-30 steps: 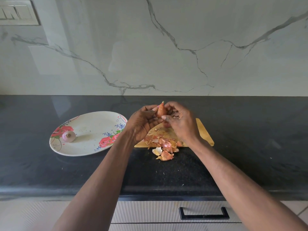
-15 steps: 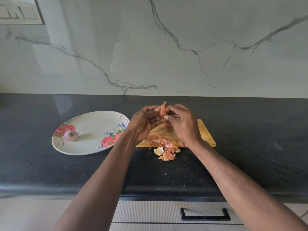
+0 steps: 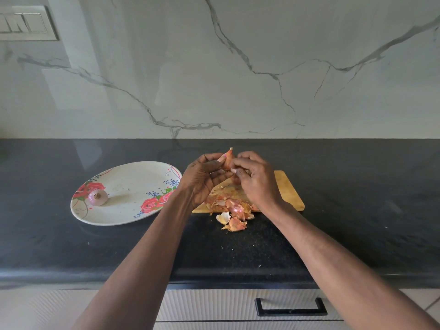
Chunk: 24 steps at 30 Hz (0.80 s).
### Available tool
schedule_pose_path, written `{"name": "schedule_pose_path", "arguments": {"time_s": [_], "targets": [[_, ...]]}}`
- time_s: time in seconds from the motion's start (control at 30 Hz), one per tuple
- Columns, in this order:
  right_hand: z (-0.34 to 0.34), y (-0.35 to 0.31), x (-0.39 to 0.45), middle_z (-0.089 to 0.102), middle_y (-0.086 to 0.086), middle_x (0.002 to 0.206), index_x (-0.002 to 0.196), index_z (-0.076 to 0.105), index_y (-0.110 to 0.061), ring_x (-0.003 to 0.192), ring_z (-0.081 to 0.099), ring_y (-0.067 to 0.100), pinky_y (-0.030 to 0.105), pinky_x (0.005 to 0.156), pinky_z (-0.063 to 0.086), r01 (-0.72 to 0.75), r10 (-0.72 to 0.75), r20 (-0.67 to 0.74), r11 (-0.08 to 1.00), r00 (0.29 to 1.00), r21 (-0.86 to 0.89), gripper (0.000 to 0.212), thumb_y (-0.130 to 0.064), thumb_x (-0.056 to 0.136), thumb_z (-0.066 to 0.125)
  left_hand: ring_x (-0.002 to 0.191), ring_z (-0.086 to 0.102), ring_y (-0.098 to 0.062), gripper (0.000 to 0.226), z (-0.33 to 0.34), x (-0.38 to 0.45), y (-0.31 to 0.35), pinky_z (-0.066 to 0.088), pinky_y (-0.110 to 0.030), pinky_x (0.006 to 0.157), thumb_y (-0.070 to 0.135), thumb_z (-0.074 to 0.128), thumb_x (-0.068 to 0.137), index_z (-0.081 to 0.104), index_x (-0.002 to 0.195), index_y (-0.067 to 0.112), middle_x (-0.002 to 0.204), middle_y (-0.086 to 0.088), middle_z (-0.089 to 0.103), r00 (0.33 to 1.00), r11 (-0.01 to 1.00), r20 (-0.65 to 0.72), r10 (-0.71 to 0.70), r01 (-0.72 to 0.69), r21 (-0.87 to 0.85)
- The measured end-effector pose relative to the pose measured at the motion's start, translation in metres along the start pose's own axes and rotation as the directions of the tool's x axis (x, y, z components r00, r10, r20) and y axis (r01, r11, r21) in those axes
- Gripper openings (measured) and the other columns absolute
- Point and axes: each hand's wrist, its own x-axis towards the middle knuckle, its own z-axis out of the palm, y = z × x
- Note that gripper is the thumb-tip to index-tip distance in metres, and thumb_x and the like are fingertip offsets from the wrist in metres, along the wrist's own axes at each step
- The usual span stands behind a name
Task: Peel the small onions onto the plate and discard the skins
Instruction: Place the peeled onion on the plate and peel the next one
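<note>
A small onion with orange-brown skin sits upright between both hands, above the wooden cutting board. My left hand grips it from the left, fingers curled round it. My right hand pinches at its right side with the fingertips. A heap of onion skins lies on the board's near edge and spills onto the black counter. One peeled purple onion rests on the left part of the white floral plate.
The black stone counter runs the full width, with a marble wall behind it. A switch panel is at the top left. Below the counter edge is a white drawer with a black handle.
Both hands stay together on the onion above the board, with only small shifts of the right fingertips. The plate and the skins lie as before.
</note>
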Motion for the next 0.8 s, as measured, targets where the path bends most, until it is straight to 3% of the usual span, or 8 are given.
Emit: {"name": "schedule_pose_path", "arguments": {"time_s": [0.1,0.2,0.3,0.47,0.57,0.63,0.73,0.8], "targets": [[0.002,0.0,-0.001,0.063,0.002,0.102,0.106,0.075,-0.006,0.091,0.061,0.012,0.014,0.075,0.053,0.003,-0.003,-0.014,0.999,1.0,-0.037,0.022,0.004,0.087,0.071,0.077,0.074,-0.025,0.014,0.001,0.0,0.0,0.063,-0.034,0.069,-0.008,0.055,0.094,0.066,0.098,0.0,0.087,-0.017,0.072,1.0,1.0,-0.009,0.006,-0.006,-0.005],[0.0,-0.001,0.0,0.065,0.001,0.103,0.098,0.073,-0.01,0.091,0.064,0.013,0.021,0.076,0.056,-0.047,0.047,-0.019,0.999,0.999,0.005,0.017,0.003,0.087,0.071,0.084,0.074,-0.028,0.011,-0.001,0.001,0.001,0.062,-0.035,0.071,-0.003,0.058,0.094,0.064,0.102,0.0,0.096,-0.02,0.072,1.0,0.999,0.014,0.004,-0.003,-0.049],[0.0,-0.005,0.002,0.071,0.001,0.108,0.11,0.067,-0.016,0.094,0.069,0.014,0.03,0.081,0.06,-0.153,0.153,-0.005,0.986,0.988,0.065,0.027,-0.001,0.088,0.071,0.091,0.074,-0.033,0.009,-0.002,0.003,0.001,0.062,-0.037,0.074,-0.003,0.057,0.095,0.063,0.1,0.001,0.103,-0.023,0.072,1.0,0.997,0.013,0.015,-0.014,-0.077],[-0.004,-0.013,0.004,0.073,-0.012,0.101,0.114,0.07,-0.021,0.093,0.069,-0.001,0.015,0.081,0.055,-0.265,0.267,0.02,0.94,0.964,0.214,0.031,-0.014,0.085,0.078,0.081,0.074,-0.023,0.017,-0.001,0.004,-0.001,0.063,-0.034,0.074,-0.011,0.056,0.093,0.065,0.102,0.0,0.096,-0.017,0.072,0.999,0.998,-0.016,0.039,-0.039,-0.048],[-0.005,-0.008,0.006,0.074,-0.006,0.105,0.117,0.071,-0.016,0.095,0.069,0.003,0.019,0.081,0.056,-0.314,0.326,0.0,0.91,0.945,0.27,0.033,-0.008,0.085,0.077,0.089,0.073,-0.024,0.024,0.0,0.004,-0.002,0.061,-0.033,0.085,-0.015,0.054,0.091,0.065,0.109,-0.003,0.105,-0.018,0.072,0.999,0.998,0.045,0.026,-0.023,-0.055],[-0.005,-0.007,0.009,0.074,-0.001,0.109,0.124,0.069,-0.012,0.091,0.07,0.002,0.017,0.071,0.057,-0.36,0.376,0.017,0.874,0.927,0.325,0.037,-0.002,0.088,0.073,0.094,0.073,-0.026,0.022,-0.001,0.003,0.0,0.06,-0.034,0.089,-0.008,0.058,0.09,0.066,0.111,-0.004,0.108,-0.02,0.072,0.998,0.999,0.066,0.019,-0.016,-0.042],[-0.008,-0.007,0.012,0.071,-0.001,0.112,0.127,0.067,-0.01,0.077,0.067,-0.01,0.008,0.061,0.051,-0.395,0.405,0.043,0.853,0.913,0.341,0.037,0.003,0.093,0.064,0.092,0.073,-0.03,0.021,-0.003,0.003,0.003,0.062,-0.037,0.083,0.004,0.067,0.085,0.064,0.105,-0.001,0.104,-0.022,0.072,0.999,0.998,0.045,0.003,0.0,-0.07],[-0.009,-0.006,0.012,0.073,-0.001,0.11,0.121,0.071,-0.011,0.081,0.069,-0.007,0.01,0.063,0.052,-0.385,0.395,0.041,0.859,0.918,0.338,0.031,0.003,0.095,0.061,0.087,0.074,-0.03,0.019,-0.003,0.003,0.003,0.063,-0.035,0.076,0.004,0.068,0.081,0.063,0.098,0.0,0.099,-0.023,0.072,0.999,0.999,0.038,-0.015,0.017,-0.037]]}}
